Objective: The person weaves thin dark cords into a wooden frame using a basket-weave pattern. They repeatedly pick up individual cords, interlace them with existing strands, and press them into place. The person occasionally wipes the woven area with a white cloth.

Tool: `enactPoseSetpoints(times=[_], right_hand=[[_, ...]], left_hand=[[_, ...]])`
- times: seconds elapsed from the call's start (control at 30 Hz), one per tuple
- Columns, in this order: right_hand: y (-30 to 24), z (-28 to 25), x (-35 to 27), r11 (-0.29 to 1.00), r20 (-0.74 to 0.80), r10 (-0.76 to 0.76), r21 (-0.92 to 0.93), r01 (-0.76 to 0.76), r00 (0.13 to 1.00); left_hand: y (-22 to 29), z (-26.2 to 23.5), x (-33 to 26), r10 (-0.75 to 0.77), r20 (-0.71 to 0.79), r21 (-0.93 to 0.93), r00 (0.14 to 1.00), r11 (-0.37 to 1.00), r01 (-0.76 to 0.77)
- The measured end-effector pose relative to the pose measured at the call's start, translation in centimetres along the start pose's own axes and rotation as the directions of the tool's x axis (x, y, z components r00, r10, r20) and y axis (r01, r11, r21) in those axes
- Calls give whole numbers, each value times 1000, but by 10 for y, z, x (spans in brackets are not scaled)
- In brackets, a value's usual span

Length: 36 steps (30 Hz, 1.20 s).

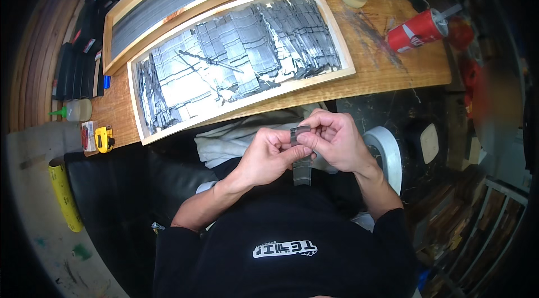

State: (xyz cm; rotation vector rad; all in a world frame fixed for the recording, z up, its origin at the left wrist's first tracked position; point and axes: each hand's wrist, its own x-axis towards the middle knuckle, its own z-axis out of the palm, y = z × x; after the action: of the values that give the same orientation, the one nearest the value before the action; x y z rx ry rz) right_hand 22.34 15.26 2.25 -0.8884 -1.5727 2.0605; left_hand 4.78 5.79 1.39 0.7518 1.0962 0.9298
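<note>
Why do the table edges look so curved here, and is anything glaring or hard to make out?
Head view: the fisheye lens bows the wooden table and trays toward the rim, with black corners. Light glints off the grey strips in the near tray. The left hand and right hand, holding a dark strip, look sharp; the right edge is murky.

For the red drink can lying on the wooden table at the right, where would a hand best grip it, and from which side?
Grip the red can around the middle of its cylindrical body, coming down from above with fingers across its width. It lies on its side on the wooden table, so the curved flanks are exposed. The ends are probably poorer holds, and the far one has something sticking out of it.
</note>
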Motion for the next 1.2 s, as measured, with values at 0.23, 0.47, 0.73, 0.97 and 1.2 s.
enactPoseSetpoints(times=[0.23,0.47,0.73,0.97,1.2], right_hand=[[-1,3,6,992,-34,-67,-106,63,997],[-25,5,6,938,58,-78,-333,93,995],[-87,4,43,528,196,-727,-453,719,657],[-82,3,50,634,114,-688,-385,670,717],[-82,3,34,930,65,-298,-203,305,952]], left_hand=[[-1,-1,-2,74,35,-27,997,997,-73],[5,4,-7,176,-88,25,980,984,-174],[73,-16,22,802,59,673,595,408,-617],[86,-22,20,665,27,671,746,541,-507],[85,-20,3,333,55,363,941,872,-330]])
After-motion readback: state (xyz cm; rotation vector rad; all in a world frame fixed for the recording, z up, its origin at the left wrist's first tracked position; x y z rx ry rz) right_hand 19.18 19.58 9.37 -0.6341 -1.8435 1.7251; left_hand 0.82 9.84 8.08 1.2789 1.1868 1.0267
